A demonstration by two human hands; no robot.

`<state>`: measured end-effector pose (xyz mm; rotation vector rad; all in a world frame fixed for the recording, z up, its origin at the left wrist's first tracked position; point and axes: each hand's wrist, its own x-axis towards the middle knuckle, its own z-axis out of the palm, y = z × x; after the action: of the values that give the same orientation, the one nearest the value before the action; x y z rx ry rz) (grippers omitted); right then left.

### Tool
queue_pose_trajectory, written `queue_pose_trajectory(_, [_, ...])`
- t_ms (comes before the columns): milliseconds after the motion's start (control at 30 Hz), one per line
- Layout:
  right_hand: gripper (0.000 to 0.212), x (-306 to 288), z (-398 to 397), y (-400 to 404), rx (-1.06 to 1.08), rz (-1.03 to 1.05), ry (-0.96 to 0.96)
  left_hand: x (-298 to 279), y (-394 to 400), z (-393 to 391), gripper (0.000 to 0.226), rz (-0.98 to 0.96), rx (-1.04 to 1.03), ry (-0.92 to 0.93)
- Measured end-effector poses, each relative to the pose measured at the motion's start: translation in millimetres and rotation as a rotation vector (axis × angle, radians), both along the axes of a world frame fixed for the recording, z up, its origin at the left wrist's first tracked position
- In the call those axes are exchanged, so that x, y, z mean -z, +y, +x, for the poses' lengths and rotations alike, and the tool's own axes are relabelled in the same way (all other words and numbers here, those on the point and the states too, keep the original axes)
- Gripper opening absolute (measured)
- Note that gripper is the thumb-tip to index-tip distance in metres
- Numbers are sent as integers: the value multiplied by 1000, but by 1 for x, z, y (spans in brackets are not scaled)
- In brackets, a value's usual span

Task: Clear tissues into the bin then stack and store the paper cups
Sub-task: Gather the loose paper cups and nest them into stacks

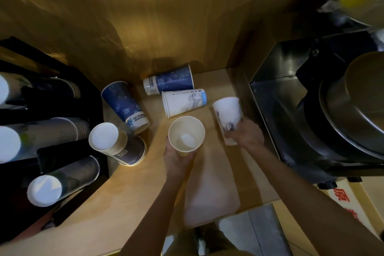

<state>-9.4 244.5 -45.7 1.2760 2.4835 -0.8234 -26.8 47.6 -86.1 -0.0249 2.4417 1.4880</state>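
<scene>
Centrally, smooth tan paper cup [186, 133] upright in left hand [178, 157] grip, right hand [246, 134] clasping tilted white cup [228, 113], matte wood counter [133, 189].

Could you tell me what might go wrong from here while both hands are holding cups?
1. The left hand holds an open cup with something pale inside, perhaps a tissue; nesting another cup in would likely trap it.
2. The right hand grips a blurred white cup beside the metal machine; a hasty swing could knock it.
3. Loose cups, such as the blue cup, lie on their sides on the counter and may roll if bumped.
</scene>
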Motion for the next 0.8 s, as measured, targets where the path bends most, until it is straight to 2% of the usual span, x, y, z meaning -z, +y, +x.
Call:
queue_pose_trajectory(67, [47,-24,-5,-5,208,-378,329,1,-1,-2,98,-18,11,-18])
queue_pose_trajectory(133, [38,-53,-7,-16,321,-712,645,3,-3,-2,97,-36,34,-24])
queue_pose_trajectory(200, [46,-75,-5,-30,280,-890,833,5,-4,-3,96,-46,45,-36])
queue_pose_trajectory(233, [53,-82,-4,-39,230,-911,862,6,-4,-3,96,-51,49,-36])
queue_pose_trajectory(300, [68,-85,-4,-59,107,-850,831,6,-4,-2,94,-49,55,-30])
queue_pose_trajectory(433, [93,-62,-1,-89,-113,-593,722,2,-6,-3,85,-10,70,18])
queue_pose_trajectory(567, [95,-47,4,-96,-259,-416,626,-2,-5,-3,86,4,85,28])
queue_pose_trajectory(733, [82,-39,14,-92,-355,-421,604,1,-5,-4,71,-59,95,43])
queue_pose_trajectory(800, [88,-39,18,-91,-378,-461,640,1,-6,-4,76,-52,77,29])
